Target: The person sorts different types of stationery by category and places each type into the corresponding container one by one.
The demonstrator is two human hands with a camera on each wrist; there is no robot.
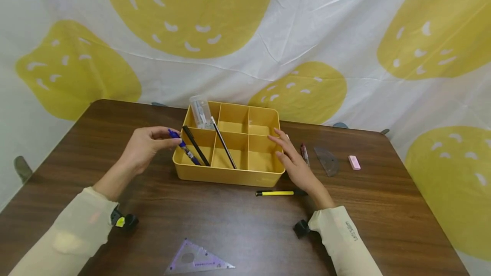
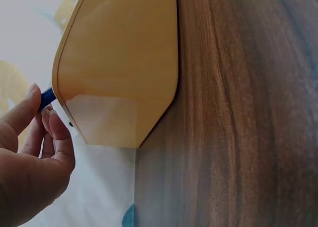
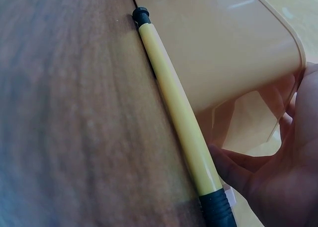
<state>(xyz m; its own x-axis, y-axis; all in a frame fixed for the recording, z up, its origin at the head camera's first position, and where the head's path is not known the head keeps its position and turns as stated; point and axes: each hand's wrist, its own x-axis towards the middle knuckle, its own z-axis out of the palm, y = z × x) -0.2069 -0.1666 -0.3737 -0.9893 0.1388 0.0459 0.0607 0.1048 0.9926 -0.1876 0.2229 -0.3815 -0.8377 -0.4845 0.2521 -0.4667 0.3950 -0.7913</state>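
Two hands at the yellow organiser box point(image 1: 230, 173); blue pen point(image 1: 184, 147) going into its near-left compartment.

One blue pen stands tilted, tip down in the near-left compartment and upper end pinched between thumb and fingers point(image 2: 58, 132) of the left hand point(image 1: 143, 148) at the box's left wall. Judged light, stiff and smooth-barrelled, so apt to slip; best held near the upper end, as now. Two black pens point(image 1: 195, 145) lean just right of it. The right hand point(image 1: 295, 161) lies with fingers nearly straight against the box's right wall, holding nothing. A clear case point(image 1: 200, 112) stands in the far-left compartment. On the bench point(image 1: 115, 122): yellow pen point(image 3: 176, 110) near the box's front, protractor point(image 1: 327, 160) and pink eraser point(image 1: 354, 162) to the right, set square point(image 1: 195, 259) nearest.
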